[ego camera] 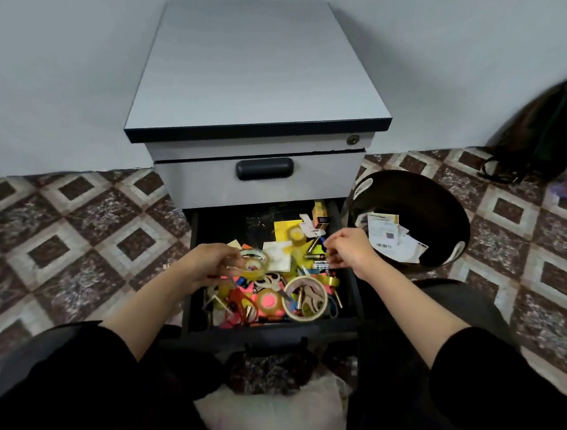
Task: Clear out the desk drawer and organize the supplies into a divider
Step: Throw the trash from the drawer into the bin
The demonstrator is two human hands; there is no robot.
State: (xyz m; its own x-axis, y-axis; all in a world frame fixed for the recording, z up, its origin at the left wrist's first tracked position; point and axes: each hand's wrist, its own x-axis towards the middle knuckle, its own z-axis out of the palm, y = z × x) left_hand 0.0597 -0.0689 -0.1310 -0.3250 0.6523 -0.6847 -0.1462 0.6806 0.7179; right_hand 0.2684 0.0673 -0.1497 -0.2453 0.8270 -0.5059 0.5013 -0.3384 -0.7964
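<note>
The black drawer [195, 238] of a grey cabinet [253, 75] stands pulled out, full of mixed supplies. My left hand [207, 264] holds a clear tape roll [254, 263] above the drawer's left side. My right hand [349, 251] hovers over the drawer's right edge, fingers curled down at the batteries [314, 256] and pens there; what it pinches is hidden. A wide masking tape roll [305, 297] lies at the front, a pink-cored tape roll [267, 301] beside it. Yellow sticky notes [286, 230], a small tape roll [297, 235] and scissors [271, 279] lie among the clutter.
A black waste bin [447, 212] holding paper scraps stands right of the drawer. A dark backpack [550, 128] leans on the wall at far right. A white bag [274, 416] lies on the patterned tile floor between my knees. The upper drawer [262, 171] is closed.
</note>
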